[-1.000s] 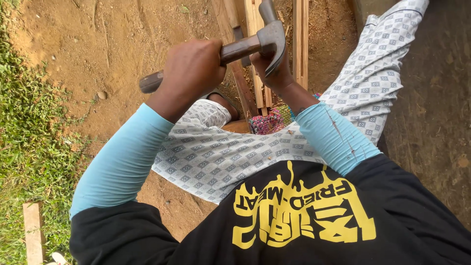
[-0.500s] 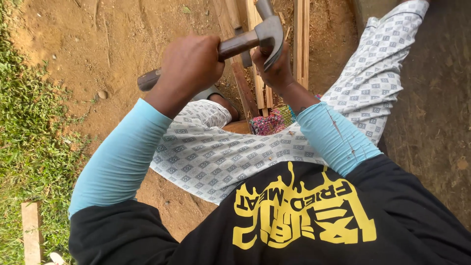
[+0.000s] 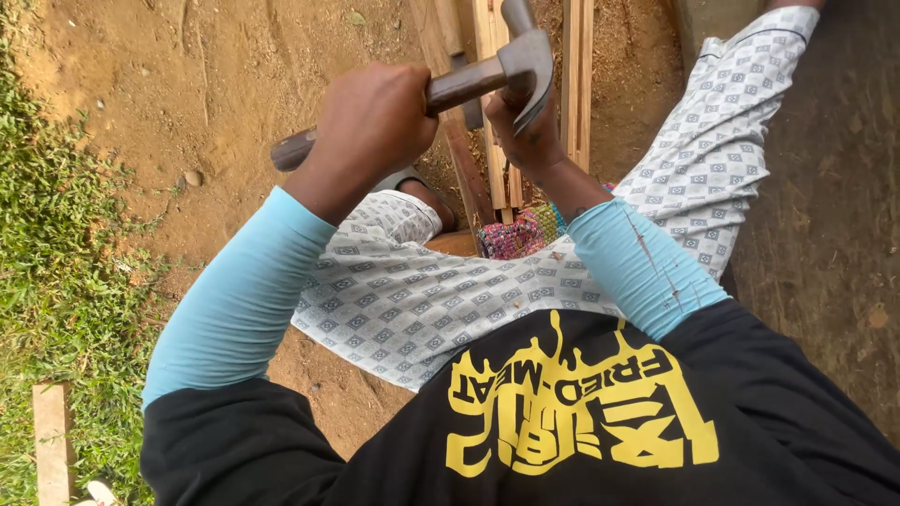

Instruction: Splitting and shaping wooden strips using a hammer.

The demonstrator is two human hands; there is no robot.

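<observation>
Steel hammer in left hand, over wooden slats.

Can't see what my right hand holds or steadies: its fingers sit behind the claw hammer head. The hammer's upper face is cut by the top edge. Middle of the handle is buried in my left hand. The wooden slats run off the top edge, lower ends hidden behind my forearm and knee. Left foot mostly hidden under the patterned trouser leg. The loose plank is clipped at the bottom edge.
</observation>
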